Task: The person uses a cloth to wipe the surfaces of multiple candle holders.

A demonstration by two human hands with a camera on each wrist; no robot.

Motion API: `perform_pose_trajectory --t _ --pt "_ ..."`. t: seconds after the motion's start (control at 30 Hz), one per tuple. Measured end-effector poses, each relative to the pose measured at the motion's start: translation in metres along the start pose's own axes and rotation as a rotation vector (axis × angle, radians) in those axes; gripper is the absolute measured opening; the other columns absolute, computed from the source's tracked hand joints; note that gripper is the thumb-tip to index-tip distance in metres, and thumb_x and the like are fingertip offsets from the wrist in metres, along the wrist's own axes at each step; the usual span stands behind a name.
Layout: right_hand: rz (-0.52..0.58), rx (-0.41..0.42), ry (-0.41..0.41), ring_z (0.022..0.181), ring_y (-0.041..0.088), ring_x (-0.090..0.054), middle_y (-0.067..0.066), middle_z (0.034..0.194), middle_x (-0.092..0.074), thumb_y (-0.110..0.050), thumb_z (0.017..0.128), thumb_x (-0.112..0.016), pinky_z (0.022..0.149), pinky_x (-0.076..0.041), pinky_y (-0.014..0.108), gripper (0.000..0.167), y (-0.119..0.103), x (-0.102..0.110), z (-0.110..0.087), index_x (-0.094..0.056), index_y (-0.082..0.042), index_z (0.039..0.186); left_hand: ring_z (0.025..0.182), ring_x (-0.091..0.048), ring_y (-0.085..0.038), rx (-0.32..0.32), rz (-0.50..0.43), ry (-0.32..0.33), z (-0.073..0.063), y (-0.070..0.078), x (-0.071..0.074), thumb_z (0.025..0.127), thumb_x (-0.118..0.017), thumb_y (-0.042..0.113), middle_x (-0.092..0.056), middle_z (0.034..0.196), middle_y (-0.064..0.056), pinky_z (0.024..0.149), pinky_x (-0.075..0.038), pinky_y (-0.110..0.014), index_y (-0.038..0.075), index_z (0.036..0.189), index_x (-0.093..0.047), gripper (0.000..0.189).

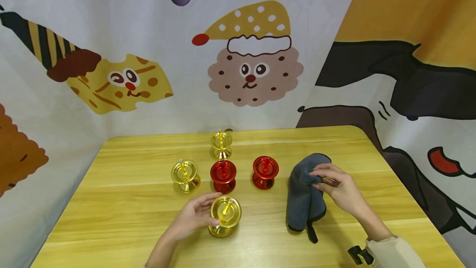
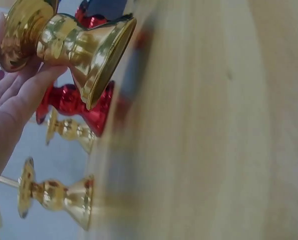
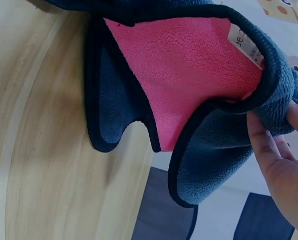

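Cream sleeve (image 1: 398, 253) sits nearest the camera at the lower right, a black wrist fitting (image 1: 360, 255) beside it, and out of that sleeve reaches the right hand (image 1: 343, 189)! Fingers and thumb pinch a bunched fold of grey-blue fleece cloth (image 1: 303, 193); the right wrist view shows its pink inner face (image 3: 188, 75), white label (image 3: 246, 44) and black edging. Whether its lower edge touches the bench (image 1: 111, 210), I cannot tell.

Across to the left hand (image 1: 193, 216), and it's grasping too: thumb and fingers round a gold candle holder (image 1: 227, 217), its base tilted against the bench in the left wrist view.

Just behind it stands the centre red holder (image 1: 224, 183), upright. Left of that, a second gold holder (image 1: 189, 184); right, another red holder (image 1: 264, 179), between centre and cloth; and behind the centre one, the rear gold holder (image 1: 222, 152), all upright on the bench. Beyond them hangs a printed curtain (image 1: 148, 11) with a hatted cookie figure (image 1: 256, 69) and a cheese wedge (image 1: 122, 90).
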State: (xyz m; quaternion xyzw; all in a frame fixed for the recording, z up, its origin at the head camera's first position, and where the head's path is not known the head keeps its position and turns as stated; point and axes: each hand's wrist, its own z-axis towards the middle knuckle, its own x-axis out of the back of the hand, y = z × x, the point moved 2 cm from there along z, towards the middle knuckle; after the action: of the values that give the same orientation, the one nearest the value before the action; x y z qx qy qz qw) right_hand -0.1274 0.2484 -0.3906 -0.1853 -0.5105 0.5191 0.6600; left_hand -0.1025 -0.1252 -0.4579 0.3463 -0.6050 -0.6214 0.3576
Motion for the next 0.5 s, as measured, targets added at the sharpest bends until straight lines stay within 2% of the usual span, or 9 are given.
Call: perform_pose_trajectory --t 0.2,0.33,0.5 --pt "0.0 -0.011 0.004 0.09 0.001 -0.055 0.017 0.102 -0.051 0.026 0.07 -0.06 0.069 -0.052 0.019 0.032 0.001 -0.001 0.001 -0.064 0.008 0.096 0.111 -0.052 -0.022 -0.017 -0.035 -0.053 -0.004 -0.008 0.005 0.076 -0.07 0.001 -0.043 0.126 -0.032 0.09 -0.045 -0.029 -0.013 0.13 -0.036 0.066" --pt "0.023 -0.016 0.0 0.089 0.002 -0.056 0.017 0.102 -0.05 0.027 0.07 -0.059 0.068 -0.053 0.02 0.032 0.003 -0.001 0.001 -0.064 0.009 0.096 0.111 -0.052 -0.018 -0.005 -0.056 -0.079 -0.004 -0.011 0.006 0.076 -0.07 0.001 -0.043 0.127 -0.031 0.091 -0.044 -0.029 -0.014 0.131 -0.033 0.068" --pt "0.038 -0.022 0.0 0.087 0.003 -0.056 0.016 0.102 -0.05 0.027 0.07 -0.059 0.068 -0.053 0.021 0.032 0.005 -0.001 0.001 -0.063 0.01 0.096 0.113 -0.051 -0.021 0.024 -0.086 -0.098 -0.005 -0.012 0.006 0.075 -0.07 0.0 -0.042 0.128 -0.03 0.092 -0.043 -0.031 -0.014 0.132 -0.031 0.071"
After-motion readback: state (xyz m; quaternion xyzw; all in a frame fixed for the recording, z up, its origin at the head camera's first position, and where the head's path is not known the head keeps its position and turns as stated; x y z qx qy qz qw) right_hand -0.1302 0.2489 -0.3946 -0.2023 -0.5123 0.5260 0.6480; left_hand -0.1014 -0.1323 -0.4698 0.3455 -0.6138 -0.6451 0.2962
